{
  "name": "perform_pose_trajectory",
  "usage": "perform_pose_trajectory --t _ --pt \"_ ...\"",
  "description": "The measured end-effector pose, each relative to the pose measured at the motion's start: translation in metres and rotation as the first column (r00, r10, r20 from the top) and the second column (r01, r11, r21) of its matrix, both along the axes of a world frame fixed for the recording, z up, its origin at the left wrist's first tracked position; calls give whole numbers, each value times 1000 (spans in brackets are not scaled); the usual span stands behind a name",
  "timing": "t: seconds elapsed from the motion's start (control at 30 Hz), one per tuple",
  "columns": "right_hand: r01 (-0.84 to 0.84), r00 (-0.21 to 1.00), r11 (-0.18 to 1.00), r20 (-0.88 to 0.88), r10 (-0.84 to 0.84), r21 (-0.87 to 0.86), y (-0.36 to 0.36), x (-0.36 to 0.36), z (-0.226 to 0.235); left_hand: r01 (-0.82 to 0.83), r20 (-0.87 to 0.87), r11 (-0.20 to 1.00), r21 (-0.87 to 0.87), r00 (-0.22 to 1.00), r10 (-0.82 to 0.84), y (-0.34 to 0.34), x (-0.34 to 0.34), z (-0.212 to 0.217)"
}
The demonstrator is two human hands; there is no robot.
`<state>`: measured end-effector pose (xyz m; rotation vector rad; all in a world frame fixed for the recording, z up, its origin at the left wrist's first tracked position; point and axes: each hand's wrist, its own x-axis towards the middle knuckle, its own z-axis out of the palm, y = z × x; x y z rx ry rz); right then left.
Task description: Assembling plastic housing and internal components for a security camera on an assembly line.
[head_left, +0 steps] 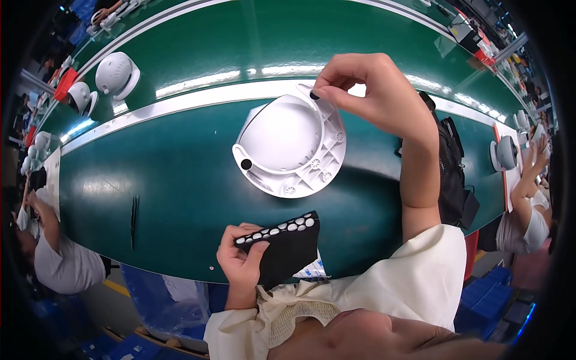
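A white round plastic housing (281, 133) lies on the green table with its ribbed underside showing. One of its two prongs bears a black round pad (246, 164) at the near left. At the far prong, my right hand (371, 90) pinches another black round pad (314, 95) between thumb and fingertip, against the plastic. Whether that pad is stuck down I cannot tell. Close to the table's near edge, my left hand (240, 257) grips a black sheet of round pads (289, 251). White circles show in rows along its far edge, where pads have come off.
Black tweezers (134, 222) lie at the left. A black mesh bag (450, 174) sits right of my right forearm. Beyond a white rail, a white device (117, 75) stands at the far left. Other people work at both sides, one near a white device (505, 152).
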<state>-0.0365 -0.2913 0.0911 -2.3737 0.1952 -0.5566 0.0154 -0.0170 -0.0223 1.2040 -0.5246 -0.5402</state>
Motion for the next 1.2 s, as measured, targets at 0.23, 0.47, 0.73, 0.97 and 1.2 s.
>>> perform_pose_trajectory --t 0.23,0.47,0.73,0.97,1.2 --pt "148 984 767 16 -177 -624 46 -11 -2 -20 2 999 26 1000 19 0 -1 1" --pt "168 982 723 54 -179 -670 48 -20 -1 -47 21 998 44 999 46 -1 -2 7" --pt "-342 939 861 -108 325 -378 94 -21 3 48 -89 998 33 995 -45 0 6 8" --pt "-501 865 824 -144 480 -263 100 -2 -16 -213 45 976 -41 976 214 6 0 0" --pt "-494 865 823 -67 497 -278 101 0 -16 -216 385 968 -131 888 250 5 5 -3"
